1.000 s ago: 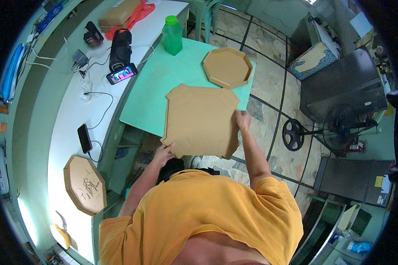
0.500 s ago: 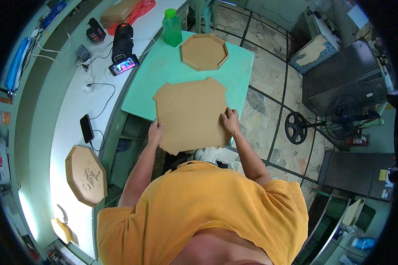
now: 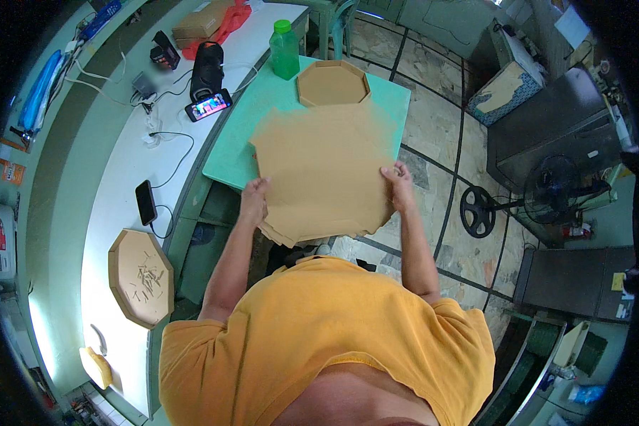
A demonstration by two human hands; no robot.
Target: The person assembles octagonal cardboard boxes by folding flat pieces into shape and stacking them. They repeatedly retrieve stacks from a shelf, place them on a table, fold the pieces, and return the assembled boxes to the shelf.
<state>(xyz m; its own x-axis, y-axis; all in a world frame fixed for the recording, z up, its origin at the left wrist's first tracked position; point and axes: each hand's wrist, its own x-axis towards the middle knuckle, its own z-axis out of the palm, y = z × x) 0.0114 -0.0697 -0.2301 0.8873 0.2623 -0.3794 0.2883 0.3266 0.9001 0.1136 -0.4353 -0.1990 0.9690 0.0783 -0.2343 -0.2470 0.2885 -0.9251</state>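
A wide flat brown cardboard sheet with notched corners lies at the near side of the green table; its far edge is smeared by motion. Layered edges along its near side suggest more sheets beneath. My left hand grips the left edge, fingers closed round it. On the opposite edge my right hand pinches the cardboard. Just beyond, a folded octagonal cardboard tray with low walls rests on the table, its near rim partly hidden by the sheet.
A green bottle stands at the far left of the green table. Along the white counter are a lit phone, a black speaker, a dark phone and an octagonal tray with small cardboard scraps. A fan stands right.
The cardboard sheet's far part has shifted and blurred, covering the near rim of the octagonal tray. My right hand has moved outward to the right, and the view has shifted slightly.
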